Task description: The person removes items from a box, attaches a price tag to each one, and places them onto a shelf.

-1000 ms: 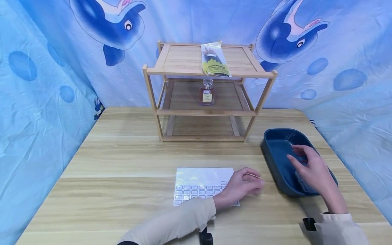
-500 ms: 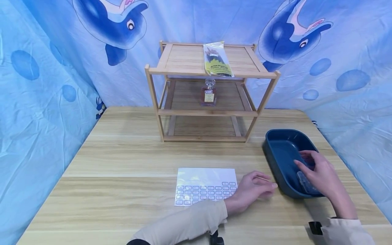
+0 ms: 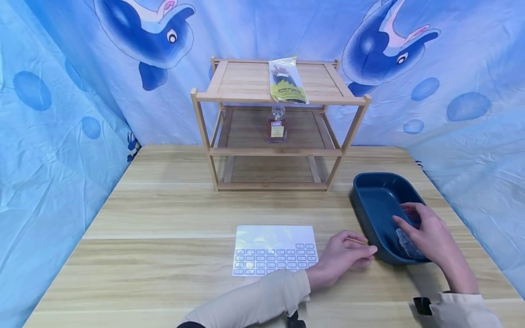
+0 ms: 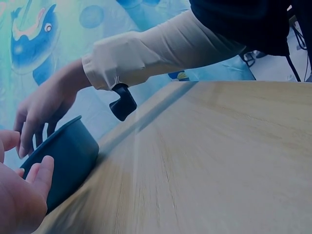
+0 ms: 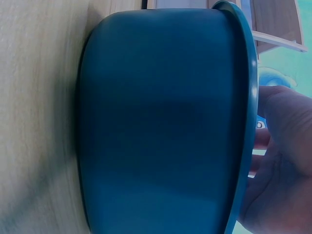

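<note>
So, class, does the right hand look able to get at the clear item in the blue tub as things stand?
Yes, probably: the right hand hangs over the open blue tub, close to the clear item, with no lid in the way. Whether they touch isn't clear.

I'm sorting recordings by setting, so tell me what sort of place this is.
Probably an indoor tabletop set put up for recording: blue cartoon-printed cloth hangs behind and on both sides of a wooden table, on which a small wooden rack stands.
</note>
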{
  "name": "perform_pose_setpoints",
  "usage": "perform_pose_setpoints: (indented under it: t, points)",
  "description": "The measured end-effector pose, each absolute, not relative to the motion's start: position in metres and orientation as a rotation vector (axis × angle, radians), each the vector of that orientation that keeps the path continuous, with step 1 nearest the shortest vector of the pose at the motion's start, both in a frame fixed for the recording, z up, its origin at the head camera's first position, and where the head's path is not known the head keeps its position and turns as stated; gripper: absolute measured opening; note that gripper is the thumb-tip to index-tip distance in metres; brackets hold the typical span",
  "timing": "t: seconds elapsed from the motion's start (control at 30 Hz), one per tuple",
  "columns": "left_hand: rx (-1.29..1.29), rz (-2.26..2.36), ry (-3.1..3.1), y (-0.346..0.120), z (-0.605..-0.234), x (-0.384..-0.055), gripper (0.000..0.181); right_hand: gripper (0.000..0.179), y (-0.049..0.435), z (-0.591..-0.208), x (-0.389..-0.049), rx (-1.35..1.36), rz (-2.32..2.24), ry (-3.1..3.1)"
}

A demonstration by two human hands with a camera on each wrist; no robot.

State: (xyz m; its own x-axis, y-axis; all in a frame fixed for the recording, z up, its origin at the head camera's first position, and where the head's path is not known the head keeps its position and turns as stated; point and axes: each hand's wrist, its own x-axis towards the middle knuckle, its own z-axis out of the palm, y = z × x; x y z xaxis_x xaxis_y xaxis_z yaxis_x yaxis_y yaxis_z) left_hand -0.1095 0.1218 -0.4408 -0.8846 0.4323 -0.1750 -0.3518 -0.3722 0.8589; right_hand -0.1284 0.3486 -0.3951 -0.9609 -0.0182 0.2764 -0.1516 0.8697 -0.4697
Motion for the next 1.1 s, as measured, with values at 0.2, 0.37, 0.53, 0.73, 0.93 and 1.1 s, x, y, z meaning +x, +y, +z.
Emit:
perform_pose_setpoints:
  t: [0.2, 0.37, 0.53, 0.73, 0.93, 1.1]
  points:
    - [0.122, 2.285, 1.351, 0.126, -0.439, -0.109, 0.020, 0.046, 0.350, -0.395, -0.128, 0.120, 0.730, -2.785]
    - [0.114, 2.288, 1.352, 0.130, -0.439, -0.110, 0.020, 0.047, 0.351, -0.395, -0.127, 0.117, 0.721, -2.789]
    - [0.096, 2.278, 1.359, 0.133, -0.440, -0.110, 0.020, 0.047, 0.352, -0.395, -0.127, 0.119, 0.712, -2.789]
    - [0.099, 2.269, 1.367, 0.134, -0.440, -0.111, 0.019, 0.049, 0.354, -0.395, -0.127, 0.115, 0.702, -2.805]
    - [0.100, 2.289, 1.326, 0.137, -0.442, -0.111, 0.017, 0.051, 0.358, -0.395, -0.127, 0.106, 0.682, -2.840]
    - [0.077, 2.301, 1.307, 0.139, -0.441, -0.111, 0.016, 0.051, 0.359, -0.397, -0.126, 0.106, 0.673, -2.855]
